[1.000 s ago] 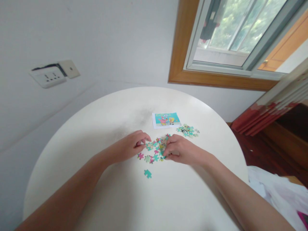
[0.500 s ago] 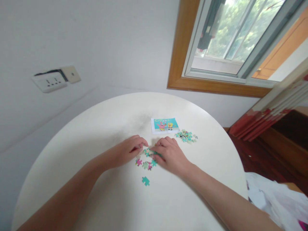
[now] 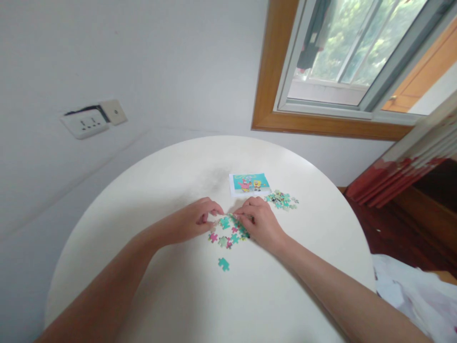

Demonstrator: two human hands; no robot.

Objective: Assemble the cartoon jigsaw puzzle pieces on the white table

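Observation:
Loose jigsaw puzzle pieces (image 3: 223, 241) in teal, pale green and pink lie in a small heap on the white table. My left hand (image 3: 195, 220) rests at the heap's left side, its index fingertip touching the far edge and its thumb apart, with nothing held. On the right side, my right hand (image 3: 260, 221) has thumb and index finger closed on a puzzle piece (image 3: 230, 215) at the far edge; its fingers partly cover the heap. Nearer to me lies a single teal puzzle piece (image 3: 223, 264), apart from the others.
A picture card (image 3: 251, 184) with two cartoon figures lies beyond my hands. Right of it is a second pile of puzzle pieces (image 3: 282, 200). The round table (image 3: 171, 166) stands against a wall with a socket (image 3: 86, 122). White plastic bags (image 3: 410, 290) sit beyond its right edge.
My right thumb and index finger have come together at the heap's far edge. My left index fingertip has moved closer to them. The whole view has shifted slightly.

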